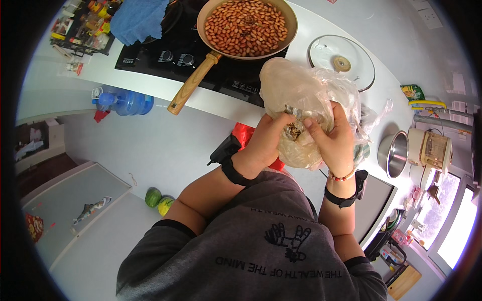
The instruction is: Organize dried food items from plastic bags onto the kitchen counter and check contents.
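Both my hands hold a thin, cloudy plastic bag (301,82) over the counter's front edge. My left hand (265,141) grips the bag's near left side, and my right hand (337,139) grips its right side, thumbs facing each other at the mouth. Between the thumbs, small brown dried pieces (295,129) show inside; their kind is unclear. Beyond the bag, a pan (293,32) with a wooden handle stands on the black cooktop (147,64), holding many reddish-brown peanuts and some dark bits in liquid. A glass lid (324,52) with a round knob lies right of the pan.
A blue cloth (137,19) lies on the cooktop's left part, beside a rack of seasoning jars (88,28). At the right stand a steel bowl (397,154) and a cream-coloured appliance (433,150). Below the counter are a blue water bottle (131,102) and a watermelon (153,197).
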A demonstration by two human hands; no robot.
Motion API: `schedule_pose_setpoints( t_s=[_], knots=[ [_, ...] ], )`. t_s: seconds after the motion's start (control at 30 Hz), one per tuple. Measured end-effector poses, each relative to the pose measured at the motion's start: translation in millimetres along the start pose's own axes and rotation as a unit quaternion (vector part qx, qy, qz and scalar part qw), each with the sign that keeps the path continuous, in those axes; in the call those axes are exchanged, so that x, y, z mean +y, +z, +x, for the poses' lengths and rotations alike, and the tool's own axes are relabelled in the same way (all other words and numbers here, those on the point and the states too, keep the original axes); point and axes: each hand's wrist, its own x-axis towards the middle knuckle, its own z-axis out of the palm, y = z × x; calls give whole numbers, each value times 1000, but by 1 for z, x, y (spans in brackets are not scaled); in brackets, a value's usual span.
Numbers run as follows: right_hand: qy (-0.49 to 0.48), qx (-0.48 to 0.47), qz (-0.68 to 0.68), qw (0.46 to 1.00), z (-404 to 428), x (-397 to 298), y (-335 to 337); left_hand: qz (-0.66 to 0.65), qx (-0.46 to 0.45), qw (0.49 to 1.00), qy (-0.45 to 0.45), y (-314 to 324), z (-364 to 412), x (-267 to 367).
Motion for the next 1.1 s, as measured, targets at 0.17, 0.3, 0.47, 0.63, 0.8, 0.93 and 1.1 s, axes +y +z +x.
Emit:
schedule_pose_setpoints(
  t_s=[0.17, 0.3, 0.47, 0.63, 0.8, 0.93, 1.1],
  knots=[
    [11, -31, 83, 996, 1, 3, 4, -5, 21, 1000, -4, -1, 2, -2],
    [-2, -5, 78, 997, -8, 2, 6, 4, 44, 999, -5, 0, 2, -1],
    [20, -2, 59, 998, 3, 8, 5, -10, 65, 998, -19, 2, 5, -1],
    [2, 21, 37, 999, -2, 9, -2, -14, 49, 998, -23, 5, -1, 3],
    [-32, 40, 10, 999, -7, 3, -2, -9, 29, 999, -11, 4, -1, -1],
    [-14, 16, 43, 999, -8, 6, -8, -17, 29, 999, -23, 7, -3, -3],
    [-43, 54, -88, 994, -11, -5, -12, -19, 17, 999, -33, 0, -3, -4]
  ],
)
